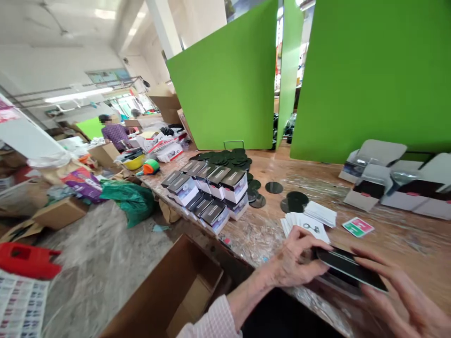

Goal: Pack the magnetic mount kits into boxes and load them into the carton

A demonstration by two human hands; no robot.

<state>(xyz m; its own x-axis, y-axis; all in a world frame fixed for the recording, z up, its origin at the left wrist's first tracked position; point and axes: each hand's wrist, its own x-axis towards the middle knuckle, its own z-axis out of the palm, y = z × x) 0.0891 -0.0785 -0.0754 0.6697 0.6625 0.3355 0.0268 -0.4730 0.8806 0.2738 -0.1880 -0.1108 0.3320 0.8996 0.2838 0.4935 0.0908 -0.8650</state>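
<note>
My left hand (294,258) is closed around the left end of a small black-topped box (355,270), with thumb and fingers at its edge. My right hand (401,293) grips the right side of the same box, fingers over the dark top panel that carries faint white print. The lower part of the box is shaded and partly hidden by my hands. Just beyond my left hand lies a stack of white printed leaflets (299,221), with more white cards (320,213) behind. A pink and green card (358,226) lies above my right hand.
Packed small boxes (200,188) stand in stacked rows at the table's left edge. Black discs (225,158) are heaped behind them. Open white boxes (366,188) stand at the right. Green panels (229,80) rise behind. An open carton (169,291) sits below the edge; a person (115,134) is far left.
</note>
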